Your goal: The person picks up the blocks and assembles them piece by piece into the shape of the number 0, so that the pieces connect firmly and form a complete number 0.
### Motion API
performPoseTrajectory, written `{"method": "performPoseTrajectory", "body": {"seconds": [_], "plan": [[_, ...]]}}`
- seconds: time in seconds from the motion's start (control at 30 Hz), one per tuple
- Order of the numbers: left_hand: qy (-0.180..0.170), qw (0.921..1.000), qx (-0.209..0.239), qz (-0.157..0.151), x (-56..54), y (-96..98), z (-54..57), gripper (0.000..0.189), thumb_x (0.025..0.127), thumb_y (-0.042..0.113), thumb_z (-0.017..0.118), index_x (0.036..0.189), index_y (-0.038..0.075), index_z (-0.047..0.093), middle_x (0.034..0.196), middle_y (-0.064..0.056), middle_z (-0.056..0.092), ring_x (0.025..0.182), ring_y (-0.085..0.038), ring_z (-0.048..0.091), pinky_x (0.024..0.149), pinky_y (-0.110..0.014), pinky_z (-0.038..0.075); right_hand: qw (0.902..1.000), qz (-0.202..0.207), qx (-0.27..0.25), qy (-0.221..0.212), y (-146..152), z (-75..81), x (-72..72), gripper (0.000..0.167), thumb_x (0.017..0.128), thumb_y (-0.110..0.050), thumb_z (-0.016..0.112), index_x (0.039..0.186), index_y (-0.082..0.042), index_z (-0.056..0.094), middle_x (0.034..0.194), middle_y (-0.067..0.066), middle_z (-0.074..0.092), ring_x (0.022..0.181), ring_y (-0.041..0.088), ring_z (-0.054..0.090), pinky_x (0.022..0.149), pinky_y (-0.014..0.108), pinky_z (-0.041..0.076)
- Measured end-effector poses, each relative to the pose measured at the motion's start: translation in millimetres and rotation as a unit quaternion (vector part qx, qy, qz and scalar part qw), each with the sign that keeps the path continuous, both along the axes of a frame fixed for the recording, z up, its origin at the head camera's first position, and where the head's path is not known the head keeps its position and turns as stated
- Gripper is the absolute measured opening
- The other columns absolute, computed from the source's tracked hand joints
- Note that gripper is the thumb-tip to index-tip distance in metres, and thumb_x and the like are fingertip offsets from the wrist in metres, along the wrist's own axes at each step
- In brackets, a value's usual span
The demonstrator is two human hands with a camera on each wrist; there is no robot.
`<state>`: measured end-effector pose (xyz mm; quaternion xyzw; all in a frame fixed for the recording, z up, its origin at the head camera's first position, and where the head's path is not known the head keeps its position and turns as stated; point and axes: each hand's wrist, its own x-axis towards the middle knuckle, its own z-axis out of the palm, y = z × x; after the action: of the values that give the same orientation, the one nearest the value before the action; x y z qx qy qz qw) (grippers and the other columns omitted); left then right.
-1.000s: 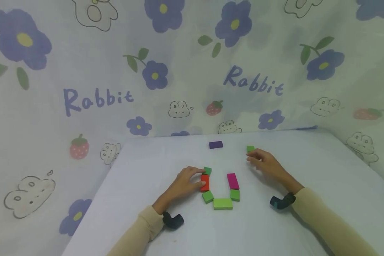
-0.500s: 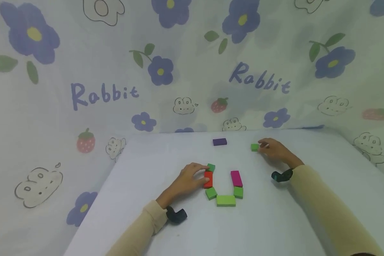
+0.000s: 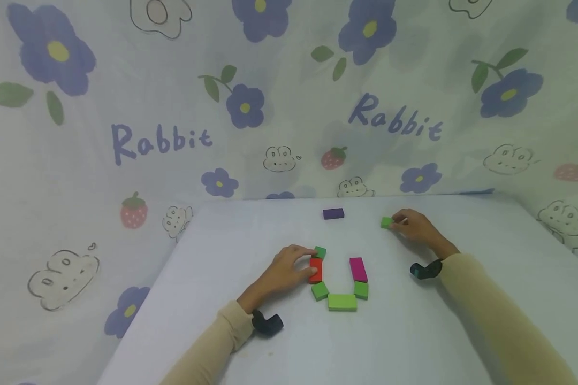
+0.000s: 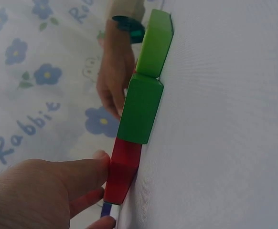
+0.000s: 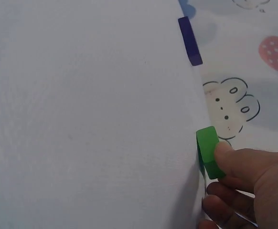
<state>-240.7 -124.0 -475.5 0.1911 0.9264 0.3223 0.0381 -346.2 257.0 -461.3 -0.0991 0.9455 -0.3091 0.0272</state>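
My left hand (image 3: 285, 268) rests beside the red block (image 3: 316, 272), thumb touching its side in the left wrist view and index fingertip at the small green block (image 3: 321, 252) behind it. Farther back on the right, my right hand (image 3: 416, 227) pinches another small green block (image 3: 386, 222); the right wrist view shows the thumb (image 5: 229, 160) against this block's face. The red block belongs to a U-shaped row with a green block (image 3: 320, 291), a light green block (image 3: 342, 302), a second green block (image 3: 361, 290) and a magenta block (image 3: 358, 269).
A purple block (image 3: 333, 214) lies alone near the back of the white tabletop (image 3: 390, 342). Behind the table hangs a cloth (image 3: 289, 128) printed with flowers, rabbits and strawberries. Dark bands with cameras (image 3: 267, 324) sit on both wrists.
My right hand has shifted back and right around the far green block and now pinches it. The left hand keeps its place by the red block. The head view has shifted slightly.
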Motion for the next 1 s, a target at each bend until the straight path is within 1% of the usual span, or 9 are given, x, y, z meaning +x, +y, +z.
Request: {"method": "performPoseTrajectory", "body": {"seconds": [0.1,0.3,0.4,0.47,0.57,0.67,0.8,0.9,1.0], "plan": [[0.0,1.0,-0.004,0.003,-0.5,-2.4,2.9,0.045,0.094,0.038,0.067,0.137,0.029,0.06,0.14,-0.003,0.054,0.135,-0.026,0.045,0.109,-0.054,0.037,1.0,-0.006,-0.007,-0.003,-2.1,0.2,2.1,0.042,0.1,-0.029,0.06,0.127,0.002,0.059,0.127,0.025,0.061,0.114,0.04,0.059,0.091,0.049,0.051],[0.003,0.9999,-0.008,-0.007,-1.8,-6.1,0.1,0.044,0.095,0.039,0.066,0.137,0.028,0.059,0.14,-0.003,0.055,0.135,-0.026,0.045,0.11,-0.053,0.035,0.9987,0.009,-0.038,-0.033,-0.7,-0.6,5.2,0.042,0.099,-0.031,0.061,0.13,-0.002,0.059,0.128,0.022,0.063,0.11,0.034,0.064,0.08,0.036,0.057],[0.005,0.9999,-0.004,-0.011,-1.2,-6.8,-1.6,0.044,0.095,0.038,0.066,0.137,0.026,0.06,0.139,-0.004,0.056,0.134,-0.027,0.046,0.109,-0.054,0.035,0.9977,0.026,-0.049,-0.039,-4.2,0.0,8.7,0.043,0.099,-0.032,0.062,0.131,-0.004,0.059,0.129,0.019,0.063,0.115,0.034,0.062,0.083,0.037,0.058],[0.007,0.9999,-0.001,-0.012,-0.6,-6.6,-2.1,0.044,0.095,0.038,0.066,0.136,0.025,0.06,0.139,-0.005,0.056,0.134,-0.027,0.046,0.109,-0.054,0.035,0.9974,0.035,-0.05,-0.038,-8.0,1.3,12.2,0.042,0.098,-0.032,0.063,0.131,-0.007,0.06,0.129,0.016,0.063,0.117,0.034,0.061,0.088,0.041,0.056],[0.008,0.9999,0.003,-0.01,-0.3,-6.0,-1.9,0.044,0.095,0.038,0.066,0.136,0.025,0.06,0.138,-0.004,0.056,0.134,-0.027,0.046,0.109,-0.054,0.035,0.9972,0.055,-0.042,-0.026,-14.5,3.1,17.8,0.039,0.097,-0.032,0.065,0.129,-0.011,0.063,0.127,0.012,0.065,0.118,0.032,0.06,0.095,0.047,0.053],[0.006,0.9999,0.003,-0.009,0.0,-5.5,-1.3,0.043,0.095,0.037,0.066,0.136,0.026,0.06,0.138,-0.004,0.056,0.134,-0.026,0.046,0.109,-0.054,0.035,0.9958,0.084,-0.035,-0.009,-21.2,6.0,22.6,0.036,0.096,-0.032,0.066,0.126,-0.013,0.065,0.123,0.008,0.067,0.115,0.029,0.061,0.097,0.05,0.05],[0.008,0.9999,0.004,-0.014,0.1,-4.2,-0.7,0.044,0.095,0.037,0.066,0.137,0.025,0.06,0.139,-0.004,0.055,0.134,-0.027,0.046,0.109,-0.054,0.035,0.9922,0.115,-0.04,0.025,-30.2,12.4,26.6,0.031,0.095,-0.029,0.068,0.123,-0.013,0.067,0.116,0.004,0.07,0.109,0.024,0.062,0.097,0.049,0.051],[0.009,0.9998,0.004,-0.014,0.2,-2.7,-0.8,0.044,0.095,0.038,0.066,0.137,0.026,0.06,0.14,-0.004,0.055,0.134,-0.027,0.046,0.11,-0.054,0.035,0.9892,0.13,-0.058,0.036,-36.1,15.9,28.9,0.029,0.095,-0.027,0.068,0.121,-0.014,0.068,0.113,0.002,0.07,0.106,0.022,0.062,0.095,0.045,0.051],[0.007,0.9999,0.002,-0.01,-0.2,-1.4,-1.9,0.044,0.095,0.038,0.066,0.137,0.028,0.059,0.14,-0.003,0.055,0.134,-0.026,0.046,0.11,-0.052,0.035,0.9872,0.142,-0.065,0.034,-40.4,16.0,30.9,0.03,0.094,-0.027,0.069,0.121,-0.014,0.068,0.112,0.001,0.07,0.105,0.02,0.063,0.093,0.042,0.052]]}}
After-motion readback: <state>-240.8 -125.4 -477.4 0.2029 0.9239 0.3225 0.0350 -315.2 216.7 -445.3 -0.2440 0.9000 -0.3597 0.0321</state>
